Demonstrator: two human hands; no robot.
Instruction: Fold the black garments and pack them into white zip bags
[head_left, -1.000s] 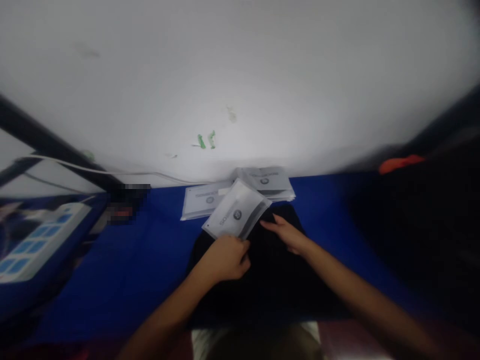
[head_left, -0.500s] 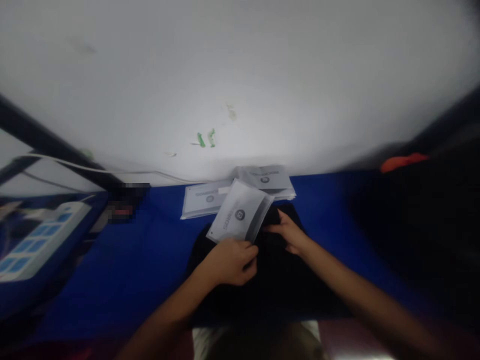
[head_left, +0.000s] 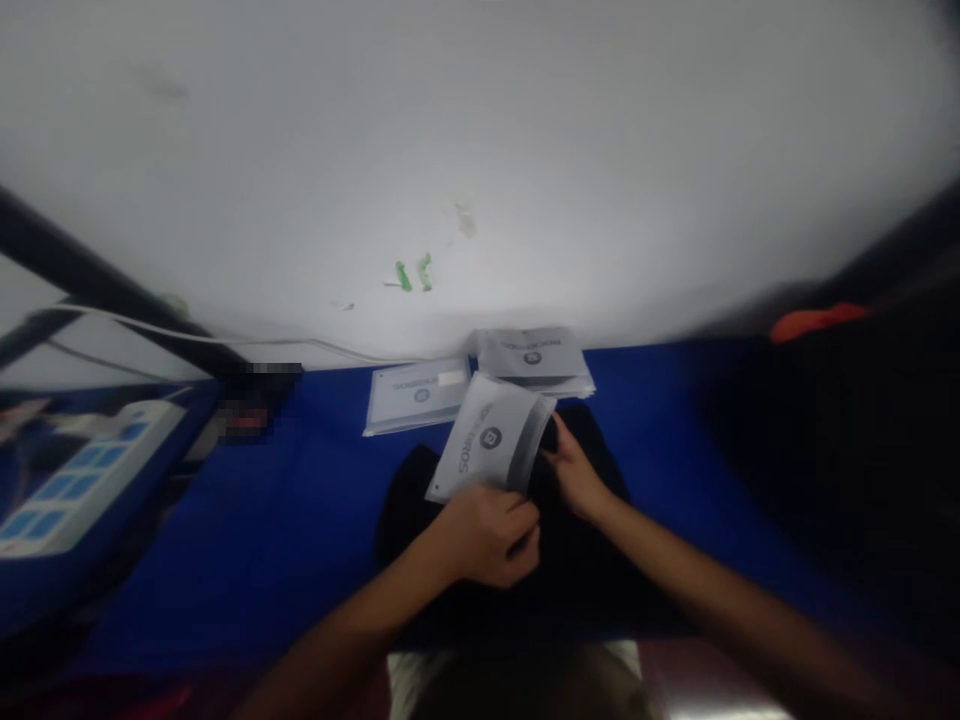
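Observation:
A frosted plastic pouch [head_left: 472,430] with a printed round logo lies tilted in front of me. My left hand [head_left: 491,530] is closed, pinching the pouch's near edge. At the pouch's right end, which looks like its mouth, my right hand [head_left: 577,475] is closed around a small dark item; part of its fingers is hidden there. Beneath both hands spreads a dark, cloth-like heap [head_left: 585,570], too dark to make out in detail.
Behind the hands, more printed pouches [head_left: 420,395] lie on the blue table [head_left: 300,520], with a stack of pouches [head_left: 536,355] against the white wall. A white power strip [head_left: 82,480] sits at left, and a cable [head_left: 187,335] runs along the wall. Something orange [head_left: 817,322] shows at right.
The pouch has moved slightly right and towards me, with both hands following. Its right end now covers more of the dark item by my right hand.

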